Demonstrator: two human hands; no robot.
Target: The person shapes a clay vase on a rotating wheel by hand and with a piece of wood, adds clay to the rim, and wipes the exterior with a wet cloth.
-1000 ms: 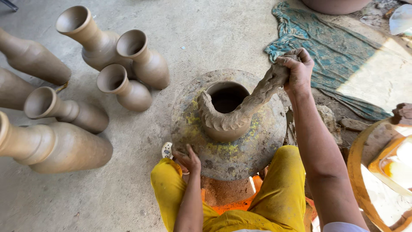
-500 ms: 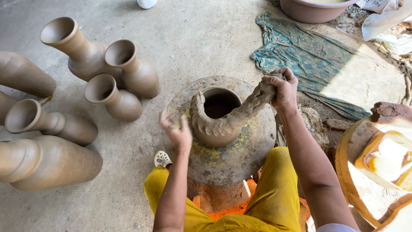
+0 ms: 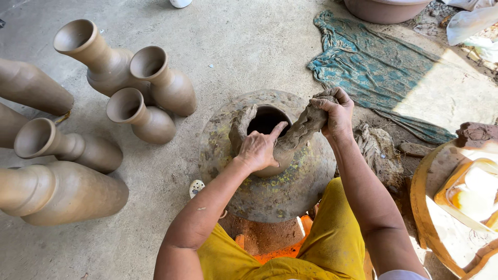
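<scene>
Clay coil lies along the right rim of the pot neck, atop the round pot body. Left hand presses fingers flat on the rim; right hand grips the coil's free end. Step judged: joining coil to rim; next calls for steady pressing around the rim.

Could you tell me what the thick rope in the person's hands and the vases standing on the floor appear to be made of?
The rope, gripped by the right hand and pressed by the left hand, looks like wet clay: lumpy, grey-brown, finger-marked. The vases seem unfired clay too: smooth, matte, evenly brown, unglazed.

Head-worn view, steeply downward, close.
</scene>
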